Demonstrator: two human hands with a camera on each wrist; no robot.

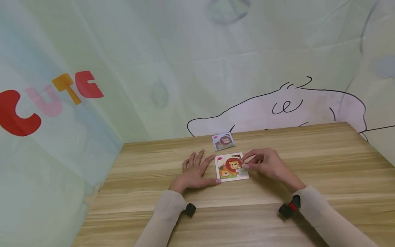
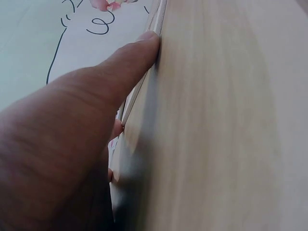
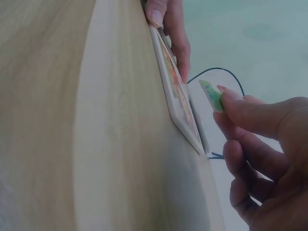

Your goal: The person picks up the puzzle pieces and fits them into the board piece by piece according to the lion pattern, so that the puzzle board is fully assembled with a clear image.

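Observation:
A square lion jigsaw puzzle (image 1: 227, 167) in a white frame lies on the wooden table. Most of its picture is filled, while a pale patch shows at the lower right. My left hand (image 1: 194, 174) rests beside the puzzle, thumb at its near left corner and index fingertip by the far left corner. Between thumb and index finger, my right hand (image 1: 269, 164) pinches a small green puzzle piece (image 3: 211, 95). In the right wrist view the piece is tilted and held above the frame; the head view shows it over the puzzle's right side.
Just behind the puzzle lies a smaller square card (image 1: 223, 141) with a matching lion picture. The wooden table (image 1: 148, 164) meets a printed cloth backdrop (image 1: 154, 68) at its far edge. Dark wrist cameras (image 1: 190, 210) sit under both cuffs.

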